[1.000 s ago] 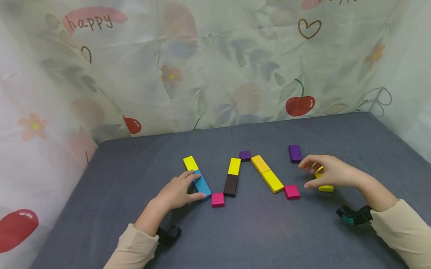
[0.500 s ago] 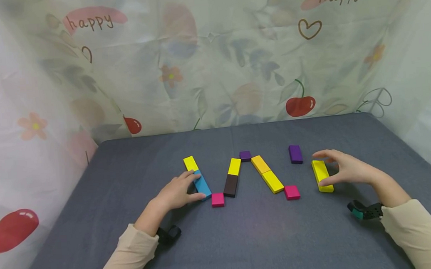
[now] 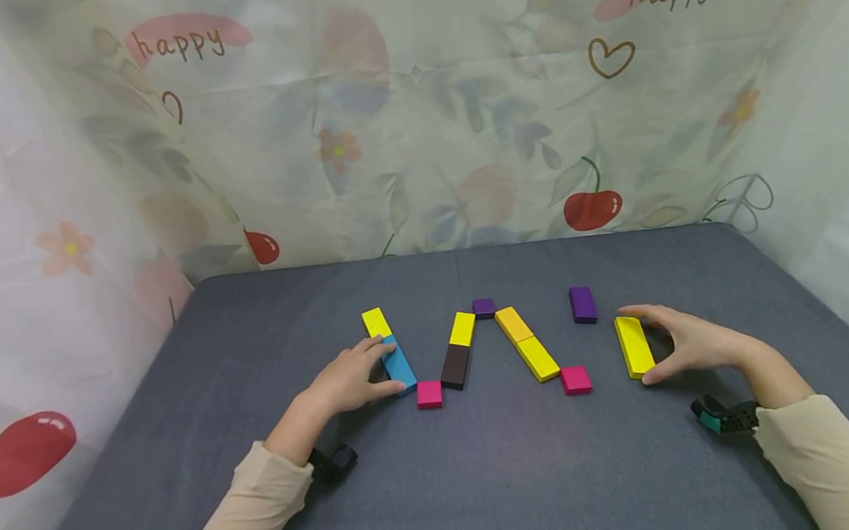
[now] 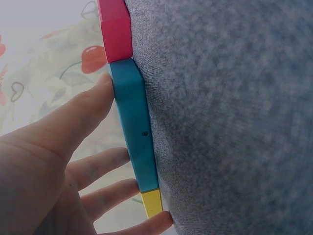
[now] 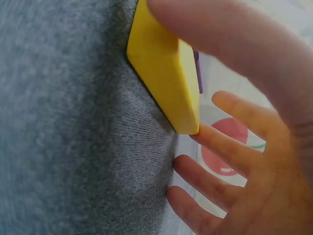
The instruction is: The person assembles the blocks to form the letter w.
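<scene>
My left hand (image 3: pixel 349 379) rests at the blue block (image 3: pixel 399 365), whose upper end meets a yellow block (image 3: pixel 375 322). In the left wrist view the thumb touches the blue block (image 4: pixel 134 127) near a pink block (image 4: pixel 116 36), and the fingers lie loosely along its side. My right hand (image 3: pixel 696 343) spans another yellow block (image 3: pixel 633 345) lengthwise, thumb at the near end and index finger at the far end. The right wrist view shows that yellow block (image 5: pixel 166 73) flat on the cloth, the other fingers spread beside it.
A zigzag continues rightward: pink block (image 3: pixel 429 394), dark brown block (image 3: pixel 455 365), yellow block (image 3: pixel 462 328), small purple block (image 3: pixel 482 308), orange block (image 3: pixel 513 323), yellow block (image 3: pixel 537 358), pink block (image 3: pixel 576 380). A purple block (image 3: pixel 582 305) lies apart. Grey cloth (image 3: pixel 513 472) covers the table.
My right hand has moved right, away from above the yellow block, and its thumb and index finger have come to the block's two ends. The left hand has stayed in place.
</scene>
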`<state>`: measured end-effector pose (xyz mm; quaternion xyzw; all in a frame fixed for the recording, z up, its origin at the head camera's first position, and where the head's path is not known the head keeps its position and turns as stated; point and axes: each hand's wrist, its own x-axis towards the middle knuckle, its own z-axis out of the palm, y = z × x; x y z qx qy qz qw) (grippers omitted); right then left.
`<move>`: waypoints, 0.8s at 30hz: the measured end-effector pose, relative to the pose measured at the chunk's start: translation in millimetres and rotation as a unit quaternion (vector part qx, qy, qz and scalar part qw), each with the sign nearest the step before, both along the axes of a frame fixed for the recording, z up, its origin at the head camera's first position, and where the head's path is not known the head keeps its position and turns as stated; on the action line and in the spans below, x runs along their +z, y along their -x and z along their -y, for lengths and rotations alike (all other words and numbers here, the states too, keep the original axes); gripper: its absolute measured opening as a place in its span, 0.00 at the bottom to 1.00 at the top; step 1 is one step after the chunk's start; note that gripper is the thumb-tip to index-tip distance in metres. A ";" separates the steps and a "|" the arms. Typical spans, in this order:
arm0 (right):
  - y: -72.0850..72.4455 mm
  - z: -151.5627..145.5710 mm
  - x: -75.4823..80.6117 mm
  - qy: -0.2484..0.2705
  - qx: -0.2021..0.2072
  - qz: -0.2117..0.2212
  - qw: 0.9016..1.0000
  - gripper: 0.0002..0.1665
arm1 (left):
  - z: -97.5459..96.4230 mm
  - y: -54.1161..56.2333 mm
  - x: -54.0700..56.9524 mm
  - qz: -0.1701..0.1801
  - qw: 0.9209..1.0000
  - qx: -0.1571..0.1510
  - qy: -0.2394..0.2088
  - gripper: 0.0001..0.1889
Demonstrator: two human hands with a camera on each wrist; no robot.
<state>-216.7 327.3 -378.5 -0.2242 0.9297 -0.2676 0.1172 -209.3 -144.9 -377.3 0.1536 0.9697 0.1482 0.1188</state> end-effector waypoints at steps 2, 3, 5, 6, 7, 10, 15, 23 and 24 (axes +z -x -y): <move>0.4 -0.2 -1.0 -0.003 0.003 -0.008 1.000 0.55 | 0.0 0.0 0.2 0.000 1.000 0.000 0.000 0.36; 0.3 -0.1 -1.1 -0.006 0.004 -0.013 1.000 0.55 | 0.0 0.0 0.3 0.000 1.000 0.000 0.000 0.36; 0.1 0.0 -1.0 -0.009 0.006 -0.020 1.000 0.54 | -0.1 0.0 0.5 0.001 1.000 0.001 0.001 0.36; 0.0 0.1 -1.0 -0.011 0.007 -0.024 1.000 0.54 | -0.1 -0.1 0.5 0.001 1.000 0.001 0.001 0.36; -0.3 0.3 -1.0 -0.013 0.006 -0.025 1.000 0.54 | -0.2 -0.1 0.5 0.000 1.000 0.002 0.002 0.36; -0.8 1.0 -0.9 -0.015 0.005 -0.031 0.999 0.53 | -0.5 0.0 0.5 0.000 1.000 0.002 0.002 0.36; -2.0 3.4 1.1 -0.010 -0.001 -0.035 0.999 0.52 | -0.8 0.1 0.6 0.001 1.000 0.002 0.000 0.36; -3.8 13.0 6.2 -0.001 0.009 -0.030 0.999 0.50 | -0.2 0.8 -0.3 -0.004 1.000 -0.002 -0.001 0.36; -3.9 14.6 6.5 0.001 0.011 -0.028 1.000 0.49 | 0.0 0.8 -0.3 -0.004 1.000 -0.002 -0.001 0.36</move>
